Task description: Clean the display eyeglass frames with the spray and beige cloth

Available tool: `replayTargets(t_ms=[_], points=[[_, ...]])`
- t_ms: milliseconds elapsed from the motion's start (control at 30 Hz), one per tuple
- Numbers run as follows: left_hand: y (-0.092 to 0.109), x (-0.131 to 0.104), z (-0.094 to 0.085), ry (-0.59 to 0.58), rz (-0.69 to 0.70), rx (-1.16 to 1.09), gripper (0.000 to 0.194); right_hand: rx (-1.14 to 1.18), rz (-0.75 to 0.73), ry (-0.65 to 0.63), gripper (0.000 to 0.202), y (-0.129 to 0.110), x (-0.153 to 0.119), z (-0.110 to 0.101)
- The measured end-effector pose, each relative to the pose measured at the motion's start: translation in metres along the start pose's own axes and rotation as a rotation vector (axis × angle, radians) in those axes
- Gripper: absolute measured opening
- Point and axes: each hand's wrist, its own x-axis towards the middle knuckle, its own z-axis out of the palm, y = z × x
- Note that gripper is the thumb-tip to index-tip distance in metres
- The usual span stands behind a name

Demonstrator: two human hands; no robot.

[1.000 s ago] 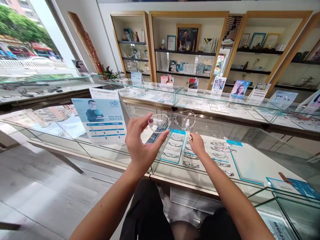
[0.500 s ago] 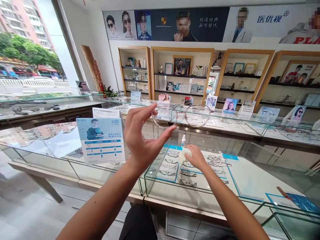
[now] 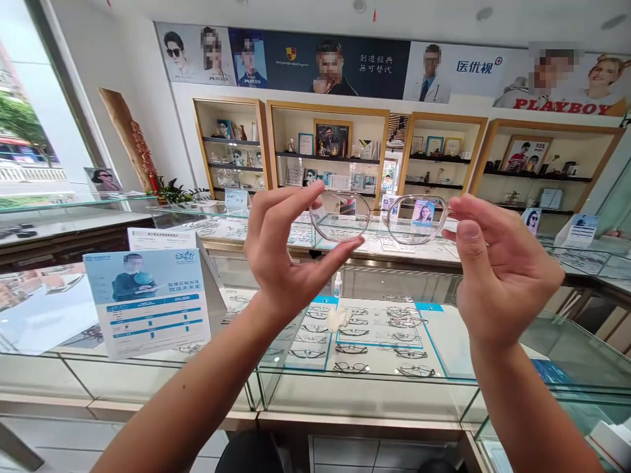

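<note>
A pair of thin-rimmed round glasses (image 3: 369, 219) is held up at chest height above the display counter. My left hand (image 3: 290, 246) pinches the left lens rim between thumb and forefinger. My right hand (image 3: 503, 269) has its fingers on the right end of the frame, thumb bent in front. Below the glasses, a crumpled pale cloth (image 3: 339, 319) lies on the glass counter top (image 3: 365, 394). Just behind the cloth stands a small white spray bottle (image 3: 338, 285).
Several spectacle frames (image 3: 351, 367) show in rows in the glass case. A blue and white sign card (image 3: 148, 305) stands on the counter at left. Farther back are another glass counter (image 3: 315, 230) and wooden-edged wall shelves (image 3: 328, 105). A white object (image 3: 611, 443) sits at lower right.
My right hand has let go of the cloth on the counter and risen to the right end of the glasses. The view has turned right, and the glasses have shifted slightly right.
</note>
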Motion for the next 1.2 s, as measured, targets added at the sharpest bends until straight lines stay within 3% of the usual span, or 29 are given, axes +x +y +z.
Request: replayTargets(t_ms=[200,400,600,933,1200], points=[[0.010,0.004,0.005,0.014,-0.002,-0.024,0.076,0.003,-0.033,-0.018,0.025,0.002,0.006,-0.007],[0.026,0.008,0.005,0.010,0.021,-0.040,0.074,0.023,-0.044,0.069,0.019,0.002,0.012,-0.004],[0.032,0.014,0.011,-0.070,-0.005,-0.035,0.066,0.016,0.042,0.034,0.018,0.032,0.015,0.001],[-0.009,-0.004,0.040,-0.103,-0.007,-0.154,0.063,0.010,0.109,-0.106,0.026,0.083,0.002,0.014],[-0.059,-0.023,0.081,-0.114,-0.050,-0.310,0.073,-0.038,0.066,-0.118,0.022,0.125,-0.007,0.034]])
